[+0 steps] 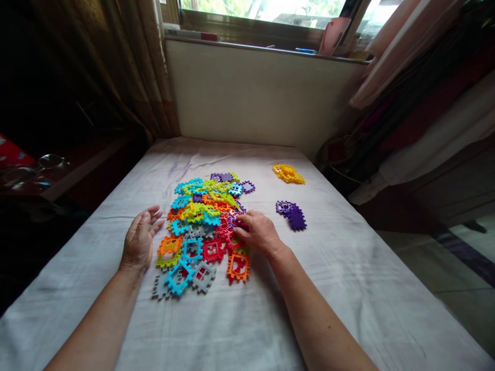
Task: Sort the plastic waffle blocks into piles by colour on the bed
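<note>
A mixed heap of plastic interlocking tiles (201, 216) in blue, lime, orange, red, grey and purple lies between my hands. My left hand (141, 237) rests at the heap's left edge, palm inward, fingers apart and holding nothing. At the right side of the heap, my right hand (259, 232) has its thumb and fingers closed on a purple tile (232, 221), partly hidden by the fingers. Red tiles (213, 250) lie just below and left of those fingertips. To the right, apart from the heap, are a few purple tiles (296, 217) and, farther back, a small pile of yellow tiles (288, 173).
A pale sheet (332, 288) covers the bed-like surface, which ends at a low wall (247, 93) under a window. A curtain (127, 67) hangs at the left, near a dark side table (88, 159) with glasses. Clothes (425, 118) hang on the right.
</note>
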